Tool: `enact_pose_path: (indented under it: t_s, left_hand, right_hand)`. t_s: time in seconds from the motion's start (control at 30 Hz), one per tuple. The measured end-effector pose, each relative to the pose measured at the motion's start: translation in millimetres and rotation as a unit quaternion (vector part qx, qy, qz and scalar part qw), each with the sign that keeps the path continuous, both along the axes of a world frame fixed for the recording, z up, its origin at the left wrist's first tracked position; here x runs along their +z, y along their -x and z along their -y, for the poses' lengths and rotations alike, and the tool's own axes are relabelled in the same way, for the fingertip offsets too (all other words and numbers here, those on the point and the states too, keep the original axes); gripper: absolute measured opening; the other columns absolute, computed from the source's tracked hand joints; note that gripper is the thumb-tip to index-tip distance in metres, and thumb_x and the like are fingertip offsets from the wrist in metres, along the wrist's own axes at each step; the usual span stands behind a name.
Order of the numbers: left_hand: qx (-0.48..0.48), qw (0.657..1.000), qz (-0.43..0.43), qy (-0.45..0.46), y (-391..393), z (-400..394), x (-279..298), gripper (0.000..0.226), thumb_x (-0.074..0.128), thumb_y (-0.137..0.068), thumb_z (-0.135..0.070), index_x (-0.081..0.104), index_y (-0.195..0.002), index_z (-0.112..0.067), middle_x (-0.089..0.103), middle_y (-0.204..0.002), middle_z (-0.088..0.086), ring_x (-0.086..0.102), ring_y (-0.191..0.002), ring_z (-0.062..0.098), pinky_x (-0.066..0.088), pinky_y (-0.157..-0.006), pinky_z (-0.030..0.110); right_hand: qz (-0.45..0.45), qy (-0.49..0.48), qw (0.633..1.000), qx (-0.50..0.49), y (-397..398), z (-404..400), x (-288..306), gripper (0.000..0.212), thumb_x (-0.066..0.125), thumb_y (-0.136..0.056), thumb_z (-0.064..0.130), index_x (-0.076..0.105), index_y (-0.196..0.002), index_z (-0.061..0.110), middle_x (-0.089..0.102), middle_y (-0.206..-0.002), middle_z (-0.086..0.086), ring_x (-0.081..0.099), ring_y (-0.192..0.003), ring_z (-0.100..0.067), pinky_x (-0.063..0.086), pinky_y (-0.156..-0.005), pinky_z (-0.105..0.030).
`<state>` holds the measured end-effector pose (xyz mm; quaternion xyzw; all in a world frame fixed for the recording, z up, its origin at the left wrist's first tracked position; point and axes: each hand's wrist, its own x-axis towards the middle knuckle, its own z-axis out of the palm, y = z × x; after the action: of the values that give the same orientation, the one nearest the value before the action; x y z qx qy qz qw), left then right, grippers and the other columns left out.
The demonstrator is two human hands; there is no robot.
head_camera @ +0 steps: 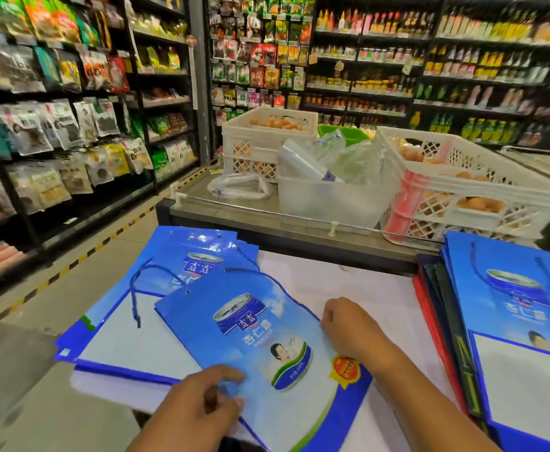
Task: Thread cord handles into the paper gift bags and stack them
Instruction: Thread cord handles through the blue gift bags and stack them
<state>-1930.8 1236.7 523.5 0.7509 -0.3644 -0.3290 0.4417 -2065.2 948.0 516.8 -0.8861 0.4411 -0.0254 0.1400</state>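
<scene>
Head view: a flat, glossy blue paper gift bag point(267, 340) lies tilted at lower centre on the white work surface point(358, 282).
Left hand point(201, 402): at the bottom of the frame, fingers curled against the bag's near edge, apparently pinching it; the picture blurs here.
Right hand point(342, 324): right of centre, fingers curled at the bag's right edge where a thin, twisted dark blue cord point(299, 303) runs; I cannot tell if it grips the cord.
Progress: one eyelet at the bag's upper left looks empty, so threading seems unfinished.
Done, likely: a fanned stack of like bags point(169, 265) left of centre carries loose cords.
Another pile: bags with a looped handle point(514, 308) at the right edge.
Texture: slick laminated paper, soft rope cord.
</scene>
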Motion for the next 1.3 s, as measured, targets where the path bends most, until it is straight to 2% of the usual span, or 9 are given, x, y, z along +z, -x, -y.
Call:
enact_pose_path:
  t_s: [0.1, 0.2, 0.33, 0.57, 0.77, 0.87, 0.97, 1.13, 1.3]
  left_hand:
    - [0.045, 0.994, 0.094, 0.032, -24.2, 11.4, 18.1, 0.019, 0.074, -0.09, -0.013, 0.075, -0.092, -0.032, 0.068, -0.07, 0.004, 0.068, -0.061, 0.016, 0.053, -0.061, 0.025]
    - [0.109, 0.955, 0.268, 0.061, -66.7, 36.0, 30.1, 0.021, 0.074, -0.089, -0.014, 0.069, -0.095, -0.033, 0.07, -0.09, -0.011, 0.066, -0.087, 0.006, 0.052, -0.08, 0.027]
    - [0.128, 0.923, 0.361, -0.041, -126.0, 73.4, 21.2, 0.042, 0.075, -0.089, -0.027, 0.061, -0.129, -0.028, 0.06, -0.13, 0.002, 0.056, -0.122, 0.026, 0.05, -0.094, 0.041]
    - [0.126, 0.914, 0.382, -0.044, -132.9, 97.1, -3.4, 0.042, 0.077, -0.089, -0.037, 0.067, -0.127, -0.023, 0.066, -0.12, 0.004, 0.06, -0.114, 0.028, 0.053, -0.093, 0.042]
    - [0.132, 0.941, 0.311, 0.02, -131.5, 92.7, -7.2, 0.03, 0.077, -0.089, -0.029, 0.068, -0.118, -0.028, 0.063, -0.11, -0.006, 0.061, -0.104, 0.016, 0.05, -0.085, 0.03]
    - [0.138, 0.953, 0.246, 0.107, -124.9, 81.4, -17.1, 0.026, 0.077, -0.091, -0.02, 0.072, -0.113, -0.032, 0.069, -0.104, -0.016, 0.064, -0.096, 0.002, 0.047, -0.08, 0.017]
    - [0.127, 0.964, 0.17, 0.161, -122.4, 78.7, -20.2, 0.027, 0.075, -0.091, -0.008, 0.075, -0.106, -0.031, 0.07, -0.086, -0.01, 0.067, -0.086, 0.008, 0.051, -0.074, 0.017]
    - [0.039, 0.96, 0.223, 0.163, -120.0, 74.7, -18.1, 0.028, 0.072, -0.089, -0.018, 0.073, -0.11, -0.036, 0.063, -0.091, -0.009, 0.063, -0.092, 0.016, 0.049, -0.076, 0.019]
    - [0.002, 0.954, 0.254, 0.158, -121.7, 72.8, -18.9, 0.024, 0.065, -0.087, -0.033, 0.073, -0.109, -0.038, 0.066, -0.104, -0.015, 0.063, -0.103, 0.015, 0.053, -0.082, 0.027]
  right_hand:
    - [-0.032, 0.026, 0.999, 0.01, 6.4, -0.2, -4.1, 0.013, 0.05, -0.102, 0.022, 0.062, -0.107, 0.018, 0.058, -0.104, -0.003, 0.062, -0.097, -0.025, 0.044, -0.072, -0.03]
    - [-0.033, 0.053, 0.998, 0.019, 9.6, -8.0, -3.6, 0.011, 0.056, -0.1, 0.022, 0.055, -0.111, 0.019, 0.059, -0.111, -0.002, 0.06, -0.095, -0.021, 0.05, -0.076, -0.03]
    - [0.036, 0.059, 0.997, -0.036, 16.5, -22.7, 5.5, 0.015, 0.054, -0.103, 0.031, 0.041, -0.1, 0.025, 0.054, -0.089, 0.007, 0.051, -0.07, -0.008, 0.037, -0.054, -0.02]
    - [0.272, -0.129, 0.952, -0.062, 11.0, -60.2, 1.6, 0.015, 0.05, -0.1, 0.046, 0.05, -0.101, 0.031, 0.069, -0.09, 0.009, 0.071, -0.08, -0.003, 0.052, -0.054, -0.015]
    - [0.246, -0.153, 0.955, -0.068, 7.7, -38.6, 3.5, 0.039, 0.035, -0.085, 0.063, 0.053, -0.104, 0.033, 0.07, -0.094, 0.014, 0.071, -0.079, 0.001, 0.052, -0.053, -0.013]
    - [0.229, -0.131, 0.96, -0.098, 3.8, -21.8, 3.1, 0.026, 0.041, -0.099, 0.055, 0.052, -0.1, 0.032, 0.069, -0.086, 0.012, 0.071, -0.071, -0.002, 0.049, -0.05, -0.012]
    - [0.217, -0.1, 0.964, -0.12, -0.8, -2.4, -2.1, 0.021, 0.043, -0.107, 0.046, 0.051, -0.096, 0.03, 0.069, -0.08, 0.009, 0.07, -0.068, -0.006, 0.049, -0.049, -0.016]
    - [0.209, -0.07, 0.964, -0.147, -9.8, 20.2, -10.0, 0.021, 0.041, -0.11, 0.04, 0.053, -0.096, 0.03, 0.068, -0.084, 0.007, 0.069, -0.072, -0.009, 0.058, -0.053, -0.028]
    - [0.394, -0.213, 0.88, -0.16, -23.1, 11.7, 15.7, 0.024, 0.056, -0.105, 0.017, 0.073, -0.091, 0.025, 0.076, -0.091, 0.0, 0.075, -0.083, -0.018, 0.062, -0.064, -0.04]
